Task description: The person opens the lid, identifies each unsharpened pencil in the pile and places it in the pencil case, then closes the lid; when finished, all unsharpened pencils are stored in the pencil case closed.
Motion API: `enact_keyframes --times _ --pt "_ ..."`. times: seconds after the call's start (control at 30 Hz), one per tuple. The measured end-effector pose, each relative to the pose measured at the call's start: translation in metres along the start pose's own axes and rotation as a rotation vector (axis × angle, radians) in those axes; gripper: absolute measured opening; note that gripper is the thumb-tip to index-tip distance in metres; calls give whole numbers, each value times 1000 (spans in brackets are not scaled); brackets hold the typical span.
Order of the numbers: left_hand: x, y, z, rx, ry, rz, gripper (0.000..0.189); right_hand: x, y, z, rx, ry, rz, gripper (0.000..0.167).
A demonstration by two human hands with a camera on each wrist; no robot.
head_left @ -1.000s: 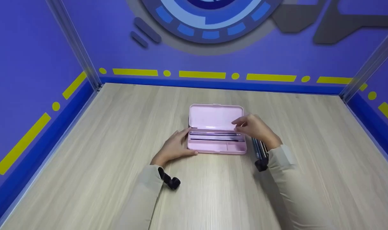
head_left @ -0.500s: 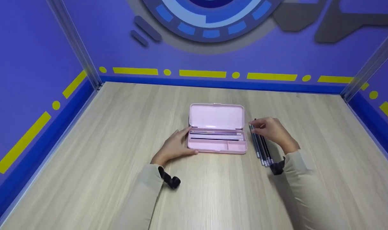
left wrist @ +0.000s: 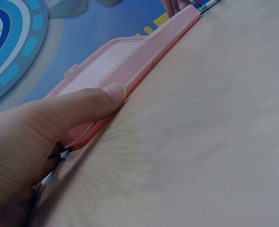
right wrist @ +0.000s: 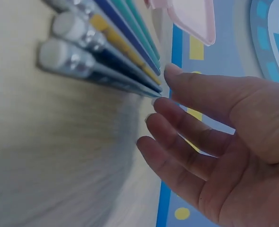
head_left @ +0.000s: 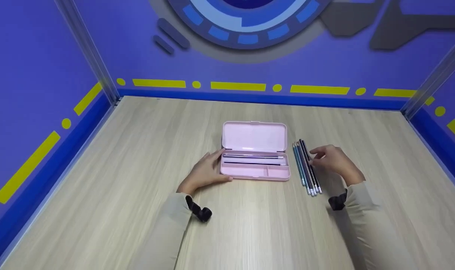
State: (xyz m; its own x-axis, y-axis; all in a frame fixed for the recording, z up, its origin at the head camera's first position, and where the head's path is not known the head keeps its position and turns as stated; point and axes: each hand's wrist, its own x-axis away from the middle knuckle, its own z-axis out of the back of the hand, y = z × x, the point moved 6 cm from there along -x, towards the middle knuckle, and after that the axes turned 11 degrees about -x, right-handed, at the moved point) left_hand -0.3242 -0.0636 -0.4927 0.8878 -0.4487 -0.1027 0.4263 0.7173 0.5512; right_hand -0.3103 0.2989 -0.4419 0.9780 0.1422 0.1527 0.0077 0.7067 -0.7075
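Note:
A pink pencil case [head_left: 250, 171] lies with its lid [head_left: 254, 136] raised; several dark pencils [head_left: 253, 163] rest in its rear compartment, and the front compartments show bare pink. My left hand [head_left: 204, 173] grips the case's left end, thumb along the front side, fingers round the back corner; in the left wrist view the thumb [left wrist: 94, 101] presses the case wall. Right of the case lies a bundle of pencils [head_left: 306, 168], teal and dark, with white erasers toward me. My right hand [head_left: 334, 161] hovers at their right side, thumb and fingers [right wrist: 177, 127] apart, holding nothing.
The pale wooden table [head_left: 242, 225] carries the case and the pencils. Blue panels with yellow markings [head_left: 238, 86] wall in its back and both sides. A black wrist camera [head_left: 203, 213] sits on the left wrist, another [head_left: 338, 201] on the right.
My right hand has moved right, from above the pencil case, past the loose pencils, to their right side, uncovering them. The left hand has stayed on the case.

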Motion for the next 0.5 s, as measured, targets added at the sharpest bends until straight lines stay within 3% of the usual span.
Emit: enact_keyframes --times 0.27,0.5 --pt "0 -1 0 -2 -2 6 100 0 8 -3 -7 -66 -86 49" --pt "0 0 0 1 0 -10 100 -1 13 -2 0 -56 -97 47"
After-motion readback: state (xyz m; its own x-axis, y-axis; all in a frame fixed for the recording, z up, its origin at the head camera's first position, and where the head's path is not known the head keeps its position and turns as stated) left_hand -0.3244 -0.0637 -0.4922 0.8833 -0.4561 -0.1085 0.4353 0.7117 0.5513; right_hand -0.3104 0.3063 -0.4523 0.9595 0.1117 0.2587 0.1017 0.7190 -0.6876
